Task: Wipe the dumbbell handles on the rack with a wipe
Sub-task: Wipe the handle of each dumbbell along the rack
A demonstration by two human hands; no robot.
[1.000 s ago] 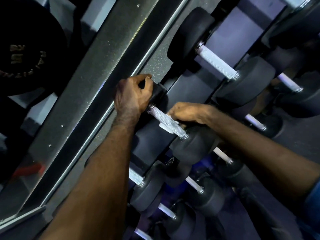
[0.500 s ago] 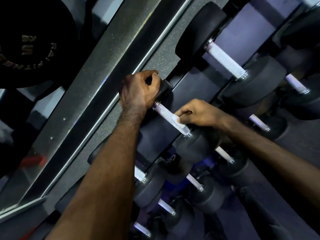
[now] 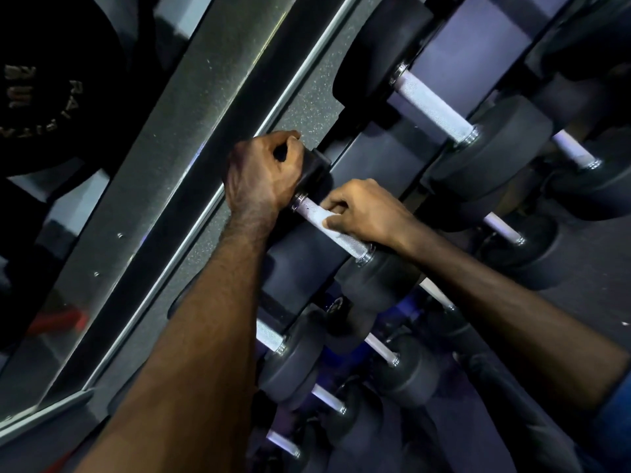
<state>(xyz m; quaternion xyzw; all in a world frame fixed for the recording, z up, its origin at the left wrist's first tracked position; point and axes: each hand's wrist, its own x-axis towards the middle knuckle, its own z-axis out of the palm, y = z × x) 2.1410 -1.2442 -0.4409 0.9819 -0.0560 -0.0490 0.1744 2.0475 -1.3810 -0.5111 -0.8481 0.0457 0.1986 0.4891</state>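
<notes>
- My right hand [image 3: 367, 213], closed on the wipe [image 3: 333, 222], has slid from the handle's [image 3: 336, 230] near end toward the middle.
- My left hand [image 3: 263, 175] still clamps the far head [image 3: 316, 172]; this handle looks nearly done.

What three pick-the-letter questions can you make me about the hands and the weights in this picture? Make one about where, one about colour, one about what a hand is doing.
1. Where is the left hand?
A. On the black rubber end of the dumbbell
B. On the floor
C. On the round black weight plate

2. What colour is the small crumpled wipe?
A. Red
B. White
C. Green

3. What is the right hand doing?
A. Hanging open in the air
B. Lifting a dumbbell off the rack
C. Pressing the wipe on the silver knurled metal handle

Answers:
1. A, the left hand's grip wraps over the black end at the handle's upper tip.
2. B, the wipe under the fingers is white.
3. C, the right hand's fingers curl down over the wipe, which lies on the handle while the dumbbell sits on the rack.
</notes>
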